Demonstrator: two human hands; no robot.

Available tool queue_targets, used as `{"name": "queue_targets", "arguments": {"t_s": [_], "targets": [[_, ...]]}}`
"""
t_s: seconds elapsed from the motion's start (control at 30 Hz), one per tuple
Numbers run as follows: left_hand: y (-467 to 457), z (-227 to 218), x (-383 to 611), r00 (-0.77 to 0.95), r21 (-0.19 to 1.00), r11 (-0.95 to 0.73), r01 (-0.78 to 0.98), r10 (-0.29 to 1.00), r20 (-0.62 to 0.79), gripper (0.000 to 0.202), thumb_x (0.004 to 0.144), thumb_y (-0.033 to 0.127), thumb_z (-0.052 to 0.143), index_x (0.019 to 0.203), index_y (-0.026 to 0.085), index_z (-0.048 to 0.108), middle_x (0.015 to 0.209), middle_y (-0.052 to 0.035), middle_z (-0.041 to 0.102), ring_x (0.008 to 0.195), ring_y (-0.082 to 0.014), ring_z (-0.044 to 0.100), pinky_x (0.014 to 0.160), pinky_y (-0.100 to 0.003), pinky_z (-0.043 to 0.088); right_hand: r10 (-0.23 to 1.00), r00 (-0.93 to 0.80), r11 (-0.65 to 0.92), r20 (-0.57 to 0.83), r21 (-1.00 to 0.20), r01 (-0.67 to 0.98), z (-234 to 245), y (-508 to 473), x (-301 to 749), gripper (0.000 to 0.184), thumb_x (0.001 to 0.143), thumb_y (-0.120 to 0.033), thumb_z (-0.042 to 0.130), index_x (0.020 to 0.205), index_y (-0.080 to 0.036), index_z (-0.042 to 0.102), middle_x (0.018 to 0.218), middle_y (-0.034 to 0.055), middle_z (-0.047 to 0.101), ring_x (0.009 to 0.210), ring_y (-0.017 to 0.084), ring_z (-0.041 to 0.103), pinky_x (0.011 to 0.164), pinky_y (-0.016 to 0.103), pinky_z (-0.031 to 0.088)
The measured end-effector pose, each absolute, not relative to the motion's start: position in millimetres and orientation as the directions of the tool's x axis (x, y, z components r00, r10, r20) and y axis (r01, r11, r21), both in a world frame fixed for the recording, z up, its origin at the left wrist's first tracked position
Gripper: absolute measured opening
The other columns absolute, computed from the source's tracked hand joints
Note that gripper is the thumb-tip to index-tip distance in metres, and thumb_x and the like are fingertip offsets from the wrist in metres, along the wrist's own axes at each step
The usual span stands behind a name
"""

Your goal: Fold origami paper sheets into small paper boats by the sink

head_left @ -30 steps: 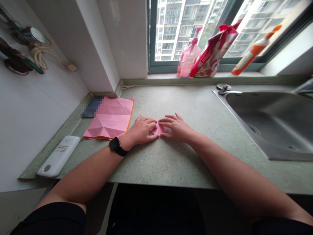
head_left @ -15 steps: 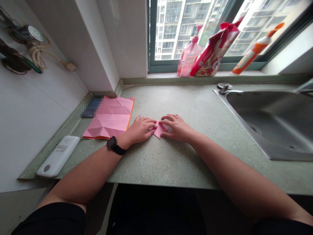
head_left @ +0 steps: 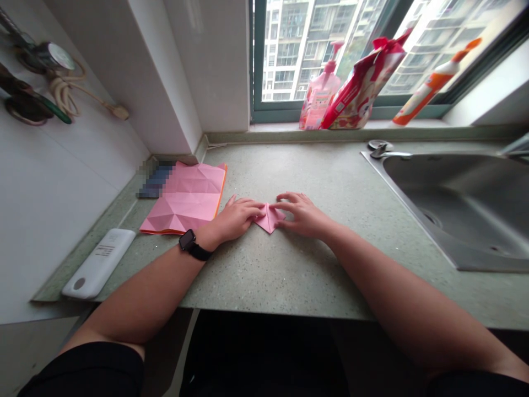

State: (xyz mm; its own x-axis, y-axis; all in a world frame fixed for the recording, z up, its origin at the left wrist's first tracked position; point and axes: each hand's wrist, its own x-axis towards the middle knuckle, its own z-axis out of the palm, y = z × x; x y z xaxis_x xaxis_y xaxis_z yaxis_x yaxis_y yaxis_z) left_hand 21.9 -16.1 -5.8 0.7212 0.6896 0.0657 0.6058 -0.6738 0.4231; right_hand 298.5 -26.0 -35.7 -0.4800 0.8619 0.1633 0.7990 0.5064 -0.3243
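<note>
A small piece of folded pink paper [head_left: 269, 219] lies on the counter, with a centre crease and a point facing me. My left hand [head_left: 238, 218], with a black watch on its wrist, presses and grips the paper's left side with bunched fingers. At the right side, my right hand [head_left: 303, 215] has its index fingertip on the upper edge and its thumb against the right flap. Its other fingers are lifted and curved. The paper's left corner is hidden under my left fingers.
Creased pink sheets [head_left: 185, 198] with orange edges lie at the left, partly over a blurred dark object [head_left: 155, 179]. A white power bank [head_left: 99, 263] rests near the front edge. A steel sink [head_left: 463, 220] is at the right. A pump bottle [head_left: 320, 99] and red bag [head_left: 363, 85] stand on the windowsill.
My right hand has shifted slightly to the right, and my left fingers have drawn back a little left. More of the folded paper shows between them.
</note>
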Motion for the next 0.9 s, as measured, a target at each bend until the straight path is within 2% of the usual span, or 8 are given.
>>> {"name": "queue_targets", "arguments": {"t_s": [0.23,0.4,0.53,0.63,0.7,0.83,0.9], "targets": [[-17,-9,20,0.729,0.401,-0.699,0.592,0.677,0.103,0.040,0.106,0.011,0.053,0.128,0.033,0.078,0.158,-0.0040,0.067,0.150,-0.0282,0.057,0.131,-0.074,0.024,0.915,-0.355,0.403,0.191,-0.390,0.828,-40,-13,322,0.041,0.095,-0.046,0.080,0.135,-0.035,0.079,0.147,0.0139,0.067,0.140,0.040,0.061,0.122,0.069,0.046],[-18,-8,22,0.719,0.408,-0.699,0.588,0.682,0.133,0.027,0.110,0.028,0.058,0.123,0.031,0.081,0.155,-0.0064,0.069,0.148,-0.0291,0.058,0.132,-0.072,0.026,0.903,-0.348,0.426,0.253,-0.419,0.802,-37,-16,317,0.032,0.100,-0.046,0.073,0.129,-0.034,0.080,0.142,0.0126,0.069,0.139,0.037,0.063,0.120,0.064,0.050],[-18,-9,25,0.704,0.423,-0.692,0.586,0.693,0.158,0.018,0.103,0.039,0.073,0.115,0.027,0.081,0.152,-0.0083,0.070,0.143,-0.0315,0.061,0.130,-0.073,0.026,0.895,-0.370,0.440,0.251,-0.345,0.830,-37,-24,303,0.029,0.098,-0.049,0.076,0.123,-0.036,0.081,0.142,0.0119,0.069,0.138,0.038,0.062,0.124,0.074,0.041],[-17,-13,25,0.700,0.408,-0.692,0.595,0.696,0.160,0.019,0.101,0.040,0.076,0.115,0.027,0.080,0.152,-0.0087,0.069,0.144,-0.0325,0.060,0.130,-0.074,0.026,0.896,-0.377,0.438,0.237,-0.319,0.840,-37,-28,297,0.030,0.095,-0.049,0.080,0.123,-0.035,0.081,0.144,0.0122,0.069,0.139,0.039,0.062,0.124,0.079,0.037],[-16,-17,25,0.692,0.387,-0.689,0.612,0.704,0.160,0.026,0.101,0.041,0.076,0.122,0.026,0.078,0.154,-0.0105,0.066,0.146,-0.0332,0.058,0.130,-0.070,0.030,0.896,-0.376,0.437,0.236,-0.324,0.839,-38,-28,296,0.031,0.095,-0.047,0.080,0.123,-0.034,0.080,0.144,0.0128,0.069,0.139,0.039,0.062,0.123,0.079,0.037],[-15,-21,24,0.656,0.345,-0.670,0.657,0.734,0.176,0.059,0.098,0.049,0.079,0.148,0.022,0.062,0.156,-0.0164,0.062,0.149,-0.0354,0.054,0.129,-0.063,0.037,0.894,-0.377,0.444,0.244,-0.355,0.823,-39,-28,296,0.027,0.094,-0.043,0.081,0.119,-0.033,0.081,0.145,0.0122,0.069,0.140,0.038,0.062,0.124,0.078,0.037],[-16,-21,23,0.641,0.325,-0.658,0.679,0.747,0.175,0.067,0.098,0.053,0.078,0.153,0.020,0.056,0.157,-0.0181,0.061,0.149,-0.0371,0.053,0.129,-0.063,0.036,0.892,-0.380,0.451,0.246,-0.399,0.798,-38,-27,295,0.024,0.094,-0.040,0.081,0.116,-0.032,0.082,0.144,0.0122,0.069,0.138,0.036,0.063,0.124,0.072,0.041]]}}
